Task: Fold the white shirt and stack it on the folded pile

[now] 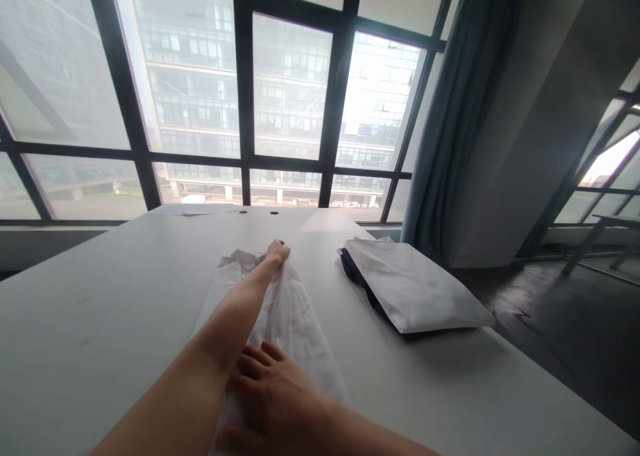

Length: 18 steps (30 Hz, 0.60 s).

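Pinching the far end of a white cloth (300, 323) with the left grip (279, 250), between curled fingers and thumb, toward the right of that edge. Stretched forward above the cloth with the left arm, hiding much of the cloth's left part. Resting palm down on the near part of the cloth with the right grip (280, 383), with fingers spread, close beside the left forearm. Hard to tell how firmly pressed there.

As for the cloth: laid lengthwise on the white table (125, 296), well inside both sides, bunched around the left grip and smoother along the right side.

To the right, apart from the cloth: near the table's edge, a white cover (420, 286) over dark fabric (370, 296). At the table's far end: paper (187, 209) and, to its right, two small holes (274, 213). Beyond: a dark-framed window (293, 86) with a pale building outside, then, rightward, a blue-grey curtain (450, 143) and dark floor (540, 316).
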### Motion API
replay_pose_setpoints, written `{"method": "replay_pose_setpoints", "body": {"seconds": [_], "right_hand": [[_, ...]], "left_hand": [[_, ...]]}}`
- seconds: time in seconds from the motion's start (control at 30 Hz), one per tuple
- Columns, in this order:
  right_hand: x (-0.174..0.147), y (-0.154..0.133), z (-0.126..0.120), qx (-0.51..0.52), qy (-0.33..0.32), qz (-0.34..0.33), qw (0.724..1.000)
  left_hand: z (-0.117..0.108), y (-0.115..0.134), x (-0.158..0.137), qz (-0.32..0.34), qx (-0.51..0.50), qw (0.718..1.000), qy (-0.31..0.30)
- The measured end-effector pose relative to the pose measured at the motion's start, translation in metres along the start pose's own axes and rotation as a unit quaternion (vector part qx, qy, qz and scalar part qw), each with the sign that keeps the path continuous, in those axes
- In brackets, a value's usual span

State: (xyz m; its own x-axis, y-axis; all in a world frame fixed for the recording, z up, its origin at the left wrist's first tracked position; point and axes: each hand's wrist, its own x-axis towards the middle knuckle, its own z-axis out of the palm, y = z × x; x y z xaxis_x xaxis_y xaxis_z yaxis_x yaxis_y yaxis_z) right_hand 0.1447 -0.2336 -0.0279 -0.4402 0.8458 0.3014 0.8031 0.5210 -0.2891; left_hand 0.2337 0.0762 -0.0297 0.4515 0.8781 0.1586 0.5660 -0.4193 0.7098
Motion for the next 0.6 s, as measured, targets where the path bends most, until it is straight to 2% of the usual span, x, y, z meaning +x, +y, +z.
{"method": "replay_pose_setpoints", "body": {"seconds": [0.13, 0.27, 0.4, 0.53, 0.6], "right_hand": [[0.005, 0.014, 0.013, 0.001, 0.004, -0.012, 1.000], [0.005, 0.018, 0.015, -0.006, 0.000, -0.008, 1.000], [0.003, 0.011, 0.008, -0.008, -0.008, 0.006, 1.000], [0.000, 0.004, 0.001, 0.003, -0.021, 0.027, 0.999], [-0.002, 0.000, -0.002, 0.011, -0.022, 0.036, 0.999]], "left_hand": [[0.015, -0.008, 0.018, 0.029, 0.032, 0.999, 0.007], [0.026, -0.010, 0.018, 0.116, 0.079, 0.990, -0.027], [0.025, 0.000, 0.007, 0.206, 0.133, 0.969, -0.041], [0.012, 0.017, -0.013, 0.258, 0.180, 0.949, -0.026], [0.007, 0.022, -0.030, 0.273, 0.219, 0.935, -0.049]]}}
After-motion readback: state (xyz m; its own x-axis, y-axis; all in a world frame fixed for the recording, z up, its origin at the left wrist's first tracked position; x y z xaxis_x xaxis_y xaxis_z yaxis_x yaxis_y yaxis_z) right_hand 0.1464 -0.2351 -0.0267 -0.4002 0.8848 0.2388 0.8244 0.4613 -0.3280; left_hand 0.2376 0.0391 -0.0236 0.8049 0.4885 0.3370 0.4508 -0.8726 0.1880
